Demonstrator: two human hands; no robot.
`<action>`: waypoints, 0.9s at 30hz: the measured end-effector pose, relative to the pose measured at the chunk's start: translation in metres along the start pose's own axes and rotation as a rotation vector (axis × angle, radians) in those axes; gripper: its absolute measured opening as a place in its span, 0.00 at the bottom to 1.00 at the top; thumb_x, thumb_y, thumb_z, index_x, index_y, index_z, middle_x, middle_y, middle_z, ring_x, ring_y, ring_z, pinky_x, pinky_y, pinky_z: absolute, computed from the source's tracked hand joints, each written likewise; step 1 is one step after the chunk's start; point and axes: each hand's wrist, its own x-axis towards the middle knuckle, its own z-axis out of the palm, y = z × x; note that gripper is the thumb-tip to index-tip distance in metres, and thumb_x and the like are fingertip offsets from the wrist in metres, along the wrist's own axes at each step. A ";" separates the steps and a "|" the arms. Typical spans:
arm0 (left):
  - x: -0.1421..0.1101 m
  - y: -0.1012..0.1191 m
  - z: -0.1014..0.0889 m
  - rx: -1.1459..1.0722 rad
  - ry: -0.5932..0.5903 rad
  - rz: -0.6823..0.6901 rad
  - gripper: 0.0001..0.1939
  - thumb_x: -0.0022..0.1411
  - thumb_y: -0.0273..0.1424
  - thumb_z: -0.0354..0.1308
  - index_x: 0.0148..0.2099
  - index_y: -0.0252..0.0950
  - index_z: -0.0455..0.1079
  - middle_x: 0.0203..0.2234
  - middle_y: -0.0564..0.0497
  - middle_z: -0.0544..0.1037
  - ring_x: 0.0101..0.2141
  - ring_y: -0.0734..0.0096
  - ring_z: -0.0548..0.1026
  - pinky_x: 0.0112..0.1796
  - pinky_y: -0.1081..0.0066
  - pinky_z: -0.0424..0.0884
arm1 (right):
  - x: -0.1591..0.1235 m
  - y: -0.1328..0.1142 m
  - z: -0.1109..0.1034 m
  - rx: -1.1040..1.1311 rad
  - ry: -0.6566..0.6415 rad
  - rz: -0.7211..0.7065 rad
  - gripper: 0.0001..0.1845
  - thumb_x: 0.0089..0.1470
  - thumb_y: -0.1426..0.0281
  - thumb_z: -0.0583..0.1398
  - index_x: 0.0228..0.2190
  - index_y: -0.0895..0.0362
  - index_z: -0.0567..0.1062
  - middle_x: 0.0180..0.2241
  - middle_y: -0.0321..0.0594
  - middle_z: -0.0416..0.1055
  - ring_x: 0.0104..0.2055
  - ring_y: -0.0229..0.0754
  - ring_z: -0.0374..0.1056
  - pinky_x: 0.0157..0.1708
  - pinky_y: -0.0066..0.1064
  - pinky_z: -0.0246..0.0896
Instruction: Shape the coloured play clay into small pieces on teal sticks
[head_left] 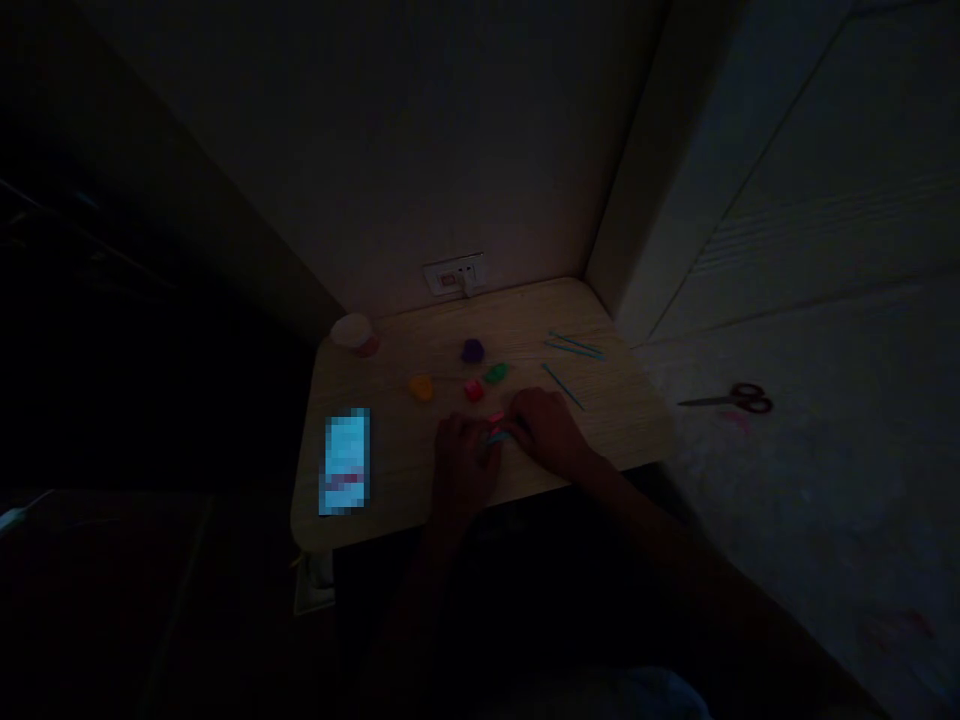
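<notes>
On a small wooden table in dim light, my left hand [466,460] is closed, its fingertips on a short blue stick [498,436]. My right hand [546,428] meets it from the right with fingers pinched at a pink-red, clay-like piece [496,419]. Darkness and the fingers partly hide how the piece and stick touch. Just beyond the hands lie a red lump [473,390] and a green lump [496,373]. A purple lump [472,350] sits farther back, and an orange lump [421,388] is to the left.
Thin blue sticks [564,387] lie at the table's right. A pale cup [354,332] stands at the back left corner, above a lit, blurred-out phone-like screen [345,462]. Behind the table is a wall socket [455,275] with a plug. Scissors [739,400] rest on the floor at right.
</notes>
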 end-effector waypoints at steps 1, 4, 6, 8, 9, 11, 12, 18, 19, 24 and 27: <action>0.000 0.001 -0.001 0.002 0.000 -0.003 0.09 0.63 0.27 0.65 0.46 0.38 0.75 0.40 0.46 0.74 0.44 0.55 0.72 0.49 0.54 0.72 | 0.000 -0.002 0.000 -0.026 -0.009 0.007 0.08 0.68 0.66 0.58 0.37 0.56 0.73 0.39 0.46 0.76 0.45 0.51 0.67 0.45 0.40 0.52; 0.000 0.003 -0.002 0.003 -0.012 0.003 0.10 0.63 0.27 0.64 0.47 0.39 0.75 0.40 0.46 0.73 0.44 0.56 0.72 0.50 0.55 0.72 | -0.001 -0.005 0.001 -0.070 -0.020 0.015 0.08 0.69 0.66 0.58 0.38 0.57 0.73 0.40 0.47 0.76 0.46 0.52 0.67 0.45 0.40 0.51; 0.000 0.003 -0.002 -0.001 -0.013 0.010 0.12 0.62 0.26 0.64 0.48 0.39 0.75 0.40 0.47 0.73 0.45 0.56 0.72 0.51 0.54 0.72 | 0.000 -0.003 0.001 -0.052 -0.012 0.015 0.09 0.69 0.66 0.58 0.38 0.57 0.73 0.40 0.47 0.76 0.45 0.52 0.67 0.45 0.40 0.52; -0.001 0.003 -0.002 -0.007 -0.010 0.016 0.12 0.62 0.26 0.63 0.49 0.39 0.74 0.40 0.47 0.73 0.45 0.56 0.72 0.51 0.54 0.71 | 0.000 0.000 0.001 0.017 0.003 0.023 0.08 0.68 0.67 0.57 0.36 0.56 0.73 0.39 0.45 0.76 0.43 0.50 0.67 0.44 0.39 0.52; -0.001 0.003 -0.002 -0.010 -0.008 0.013 0.13 0.63 0.27 0.63 0.50 0.39 0.74 0.40 0.47 0.73 0.45 0.56 0.72 0.51 0.54 0.71 | 0.001 0.002 0.000 0.059 0.015 0.034 0.08 0.68 0.67 0.57 0.36 0.56 0.73 0.38 0.45 0.75 0.42 0.49 0.67 0.44 0.39 0.53; 0.000 0.003 -0.002 -0.015 -0.008 0.005 0.13 0.64 0.27 0.63 0.51 0.39 0.74 0.40 0.47 0.74 0.45 0.56 0.72 0.51 0.54 0.71 | 0.001 0.005 0.000 0.121 0.037 0.054 0.08 0.68 0.68 0.57 0.35 0.56 0.72 0.36 0.44 0.75 0.41 0.48 0.67 0.43 0.38 0.54; 0.000 0.003 -0.002 -0.017 -0.009 0.001 0.13 0.64 0.28 0.63 0.51 0.39 0.74 0.41 0.46 0.74 0.45 0.56 0.72 0.52 0.54 0.71 | 0.001 0.005 0.000 0.131 0.041 0.059 0.07 0.67 0.68 0.57 0.35 0.56 0.72 0.36 0.43 0.75 0.41 0.48 0.67 0.43 0.38 0.54; -0.001 0.003 -0.001 0.008 0.026 -0.020 0.07 0.64 0.29 0.65 0.45 0.38 0.74 0.39 0.46 0.73 0.44 0.55 0.72 0.49 0.55 0.72 | 0.002 -0.003 0.000 0.012 0.010 0.079 0.08 0.67 0.66 0.59 0.36 0.56 0.73 0.39 0.45 0.75 0.45 0.51 0.67 0.46 0.40 0.53; -0.001 0.002 -0.001 0.010 0.031 -0.025 0.06 0.64 0.29 0.65 0.44 0.38 0.74 0.39 0.46 0.73 0.44 0.55 0.71 0.49 0.55 0.72 | 0.002 -0.003 0.001 0.010 0.009 0.081 0.08 0.67 0.66 0.58 0.36 0.56 0.73 0.38 0.45 0.75 0.45 0.51 0.67 0.46 0.40 0.53; -0.001 0.002 0.001 0.037 0.031 -0.027 0.08 0.65 0.31 0.65 0.46 0.39 0.75 0.39 0.46 0.73 0.45 0.54 0.72 0.49 0.55 0.72 | 0.002 0.004 0.001 0.136 0.058 0.069 0.08 0.67 0.67 0.56 0.36 0.56 0.73 0.38 0.45 0.74 0.42 0.49 0.67 0.46 0.40 0.57; -0.001 0.003 0.000 0.020 0.020 -0.025 0.05 0.68 0.33 0.62 0.44 0.38 0.75 0.39 0.46 0.73 0.44 0.56 0.72 0.49 0.55 0.72 | -0.002 0.008 -0.002 0.202 0.158 0.049 0.11 0.68 0.69 0.53 0.38 0.57 0.74 0.38 0.47 0.73 0.43 0.50 0.67 0.47 0.42 0.60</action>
